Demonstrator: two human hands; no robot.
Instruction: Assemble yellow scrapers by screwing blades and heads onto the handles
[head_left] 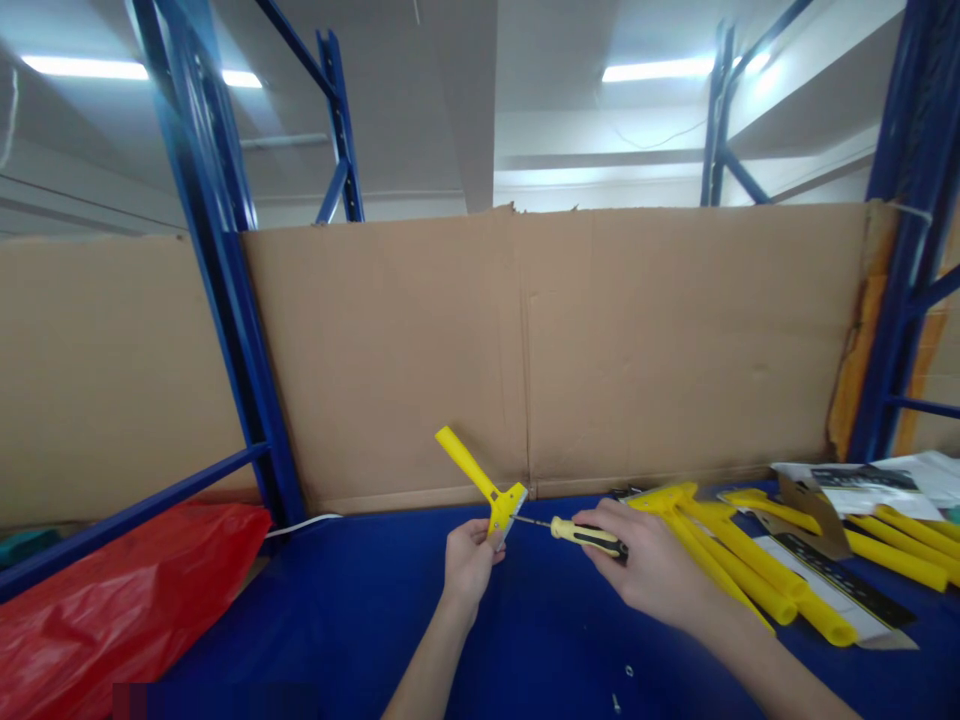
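Near the middle of the view, my left hand (470, 562) is closed on the lower end of a yellow scraper (499, 507), whose handle points up and to the left. A pale metal strip runs along the right side of its head. My right hand (637, 560) grips a screwdriver (577, 533) with a pale yellow and black handle. The screwdriver's shaft points left, and its tip is at the scraper head; whether it sits in a screw is too small to tell.
Several yellow scrapers (739, 570) lie at the right beside a cardboard box (814, 517). A small nut (629, 671) and a screw (616, 703) rest on the blue surface (547, 640). Red plastic (142, 580) lies left; a cardboard wall (405, 350) stands behind.
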